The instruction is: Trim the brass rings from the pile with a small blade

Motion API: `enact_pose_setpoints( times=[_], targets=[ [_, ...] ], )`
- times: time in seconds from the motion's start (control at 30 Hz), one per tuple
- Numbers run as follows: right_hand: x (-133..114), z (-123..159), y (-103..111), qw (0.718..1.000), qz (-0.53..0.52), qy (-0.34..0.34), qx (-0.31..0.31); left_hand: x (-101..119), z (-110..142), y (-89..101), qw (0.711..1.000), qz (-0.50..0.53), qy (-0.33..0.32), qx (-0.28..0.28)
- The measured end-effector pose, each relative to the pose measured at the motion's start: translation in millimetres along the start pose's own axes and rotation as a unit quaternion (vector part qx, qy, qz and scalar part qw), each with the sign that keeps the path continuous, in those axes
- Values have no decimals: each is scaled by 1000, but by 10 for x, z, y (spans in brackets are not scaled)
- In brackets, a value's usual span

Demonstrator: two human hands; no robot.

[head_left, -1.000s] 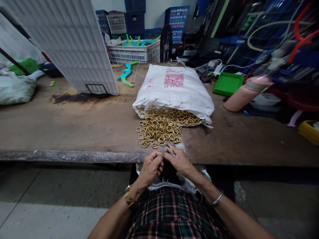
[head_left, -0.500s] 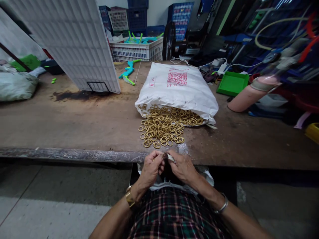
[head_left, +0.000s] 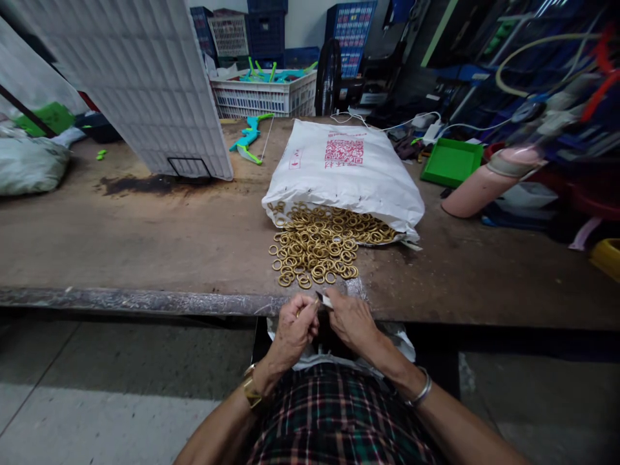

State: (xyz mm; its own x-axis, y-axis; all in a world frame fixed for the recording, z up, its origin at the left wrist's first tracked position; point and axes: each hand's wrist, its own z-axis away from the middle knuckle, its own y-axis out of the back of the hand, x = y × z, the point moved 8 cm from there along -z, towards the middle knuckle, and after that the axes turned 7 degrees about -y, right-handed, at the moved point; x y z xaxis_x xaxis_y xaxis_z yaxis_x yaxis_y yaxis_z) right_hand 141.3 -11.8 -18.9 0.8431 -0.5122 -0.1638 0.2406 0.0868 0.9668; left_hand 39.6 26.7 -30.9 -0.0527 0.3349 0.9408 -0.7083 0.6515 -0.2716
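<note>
My left hand [head_left: 292, 332] is closed in a pinch at the table's front edge, with a bit of a gold-coloured ring [head_left: 316, 302] showing at its fingertips. Closed beside it, my right hand [head_left: 354, 324] grips a small knife [head_left: 326, 300] with a dark tip and a pale body, its tip close to the left fingertips. Just beyond both hands lies a heap of gold-coloured rings [head_left: 314, 248], spilling from the open mouth of a white sack [head_left: 382, 174] with red print. Fingers hide most of the held ring.
A teal and green toy bow [head_left: 249, 137] lies left of the sack, near an upright white ribbed panel [head_left: 179, 97]. Behind stands a white crate [head_left: 261, 97] of similar bows. Rightward are a green tray [head_left: 453, 161] and a tilted pink cylinder [head_left: 477, 187]. A wooden table [head_left: 121, 245] carries these.
The hands have drawn slightly apart at the fingertips, and the knife's dark tip now shows more plainly. The rings and sack stay as they were.
</note>
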Motion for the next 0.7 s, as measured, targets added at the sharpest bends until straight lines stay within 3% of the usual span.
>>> enact_pose_setpoints(
  times=[0.13, 0.23, 0.33, 0.5, 0.7],
  targets=[
    [73, -120, 39, 998, -26, -21, 47, -30, 98, -85, 994, 95, 32, -43],
    [-35, -183, 71, 994, -68, 24, 83, -91, 87, -52, 983, 173, 57, -27],
    [-143, -243, 107, 991, -82, 25, 102, -133, 42, 20, 977, 202, 64, -10],
    [-307, -340, 107, 993, -58, 33, 93, -148, 16, 102, 966, 242, 94, 9],
    [-312, -374, 46, 996, -45, 18, 79, -103, -7, 110, 945, 309, 107, -3]
  ],
)
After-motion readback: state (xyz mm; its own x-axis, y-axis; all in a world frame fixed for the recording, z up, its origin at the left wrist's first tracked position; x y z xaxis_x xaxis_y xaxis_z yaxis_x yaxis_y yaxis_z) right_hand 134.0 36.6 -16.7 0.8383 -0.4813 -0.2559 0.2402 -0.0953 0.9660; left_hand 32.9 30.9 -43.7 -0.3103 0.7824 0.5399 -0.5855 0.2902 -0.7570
